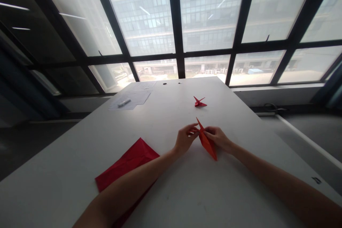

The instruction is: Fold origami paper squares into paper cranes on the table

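Gently pinching a pointed red paper origami crane (207, 142) between the narrowly closed fingertips of the left hand (184, 139) and right hand (217, 138), just above the middle of a long white table (165, 124). Resting farther along the table, a smaller red paper crane (199, 102); lying on the table's left side, a flat red paper sheet (125, 164) beneath the left forearm (128, 185), with thin white paper sheets (133, 98) near the far corner.

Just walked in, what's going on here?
A person holds a folded red origami crane between the left hand and right hand. A second paper crane sits farther along the white table. A red paper sheet lies beneath the left forearm.
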Motion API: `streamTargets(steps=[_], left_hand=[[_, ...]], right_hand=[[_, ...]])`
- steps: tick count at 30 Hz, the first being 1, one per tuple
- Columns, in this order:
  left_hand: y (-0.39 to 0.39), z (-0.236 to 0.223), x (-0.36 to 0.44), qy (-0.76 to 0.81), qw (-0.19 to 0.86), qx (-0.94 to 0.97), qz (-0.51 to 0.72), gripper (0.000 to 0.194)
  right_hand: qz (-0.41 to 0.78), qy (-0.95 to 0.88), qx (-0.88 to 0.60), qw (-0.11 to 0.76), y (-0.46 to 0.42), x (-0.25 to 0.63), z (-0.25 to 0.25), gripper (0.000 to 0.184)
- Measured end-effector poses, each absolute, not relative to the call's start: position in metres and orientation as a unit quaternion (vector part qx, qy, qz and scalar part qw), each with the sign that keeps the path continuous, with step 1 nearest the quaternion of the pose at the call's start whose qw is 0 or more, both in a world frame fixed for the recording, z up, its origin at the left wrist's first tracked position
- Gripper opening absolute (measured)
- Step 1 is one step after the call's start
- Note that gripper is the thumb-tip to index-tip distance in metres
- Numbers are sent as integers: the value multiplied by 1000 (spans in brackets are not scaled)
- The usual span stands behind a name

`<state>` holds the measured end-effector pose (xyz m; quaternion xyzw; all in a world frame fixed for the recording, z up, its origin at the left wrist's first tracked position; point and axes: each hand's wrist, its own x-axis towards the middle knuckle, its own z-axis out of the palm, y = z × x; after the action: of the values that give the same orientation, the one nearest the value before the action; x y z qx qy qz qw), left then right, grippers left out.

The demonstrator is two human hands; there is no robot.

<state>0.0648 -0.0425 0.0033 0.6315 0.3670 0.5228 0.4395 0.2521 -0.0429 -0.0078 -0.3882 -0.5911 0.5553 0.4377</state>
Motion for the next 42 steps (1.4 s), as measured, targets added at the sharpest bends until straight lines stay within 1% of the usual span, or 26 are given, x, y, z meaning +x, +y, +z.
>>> streamTargets(steps=[4,5,6,7,10,11,13,16,18,21,28,30,33,35,37,39,42], left_hand=[[-40,1,65,354,504,571,543,79],[-39,0,65,354,519,564,537,84],[-38,0,65,356,532,562,524,85],[-38,-1,65,359,542,564,509,81],[-36,0,66,355,569,595,443,56],[-36,1,66,348,575,607,423,51],[-36,1,66,336,584,621,400,48],[-36,-1,65,334,588,601,425,48],[-36,-3,64,332,589,591,440,43],[-36,-4,64,332,578,611,427,37],[-38,-1,64,335,573,631,401,41],[-39,-1,65,338,571,637,393,42],[-38,-1,65,345,559,635,407,39],[-36,0,64,352,559,616,429,38],[-34,0,62,360,568,589,448,38],[-33,-1,61,366,574,570,460,39],[-32,-2,60,372,569,558,476,42]], right_hand=[[540,-633,-379,406,-44,251,-8,39],[542,-631,-377,407,-44,251,-8,39],[547,-625,-376,411,-44,251,-8,38],[552,-615,-376,420,-44,251,-8,38],[553,-565,-388,473,-43,250,-6,38],[548,-551,-395,491,-43,250,-6,38],[539,-534,-403,512,-43,249,-5,37],[537,-533,-397,519,-42,248,-6,36],[535,-541,-389,520,-42,247,-8,34],[521,-562,-383,516,-41,246,-10,34],[494,-589,-386,511,-40,247,-12,35],[474,-610,-389,502,-39,246,-14,33],[468,-622,-378,501,-39,244,-15,29],[474,-607,-377,515,-39,243,-16,33],[461,-594,-389,532,-40,242,-16,42],[413,-612,-404,539,-41,243,-15,45],[267,-700,-404,525,-44,246,-13,41]])
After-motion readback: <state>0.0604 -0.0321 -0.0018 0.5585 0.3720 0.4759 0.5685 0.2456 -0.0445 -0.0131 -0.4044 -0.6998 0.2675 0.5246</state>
